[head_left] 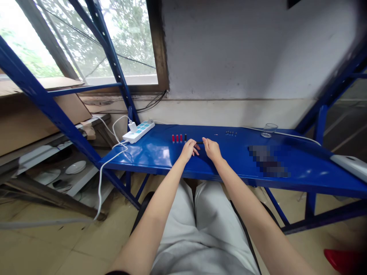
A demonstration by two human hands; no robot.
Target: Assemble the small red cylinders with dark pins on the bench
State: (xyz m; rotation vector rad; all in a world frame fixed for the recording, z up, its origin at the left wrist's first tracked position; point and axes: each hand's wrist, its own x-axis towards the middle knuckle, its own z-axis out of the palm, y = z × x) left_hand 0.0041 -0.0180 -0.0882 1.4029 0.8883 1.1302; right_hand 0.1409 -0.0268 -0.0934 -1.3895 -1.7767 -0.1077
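Note:
Over the blue tabletop (155, 156), my left hand (188, 150) and my right hand (212, 148) hold a thin black stick-like piece (200, 142) level between them, one end in each hand. Both hands pinch it with their fingertips; its exact kind is too small to make out. Just beyond my left hand stands a row of short red cylinders (177, 138) with pale lower ends, and a black cylinder (185, 137) at the row's right end. Farther back, to the right of my hands, lie several tiny metallic pieces (231, 133) and one small pale bit (216, 134).
A white power strip (139, 131) with a plug and trailing cable is at the table's left end. On the right are a clear glass (268, 131), a blurred-out dark object (268, 162) and a white device (351, 164). Blue frame posts (113, 57) rise at both sides.

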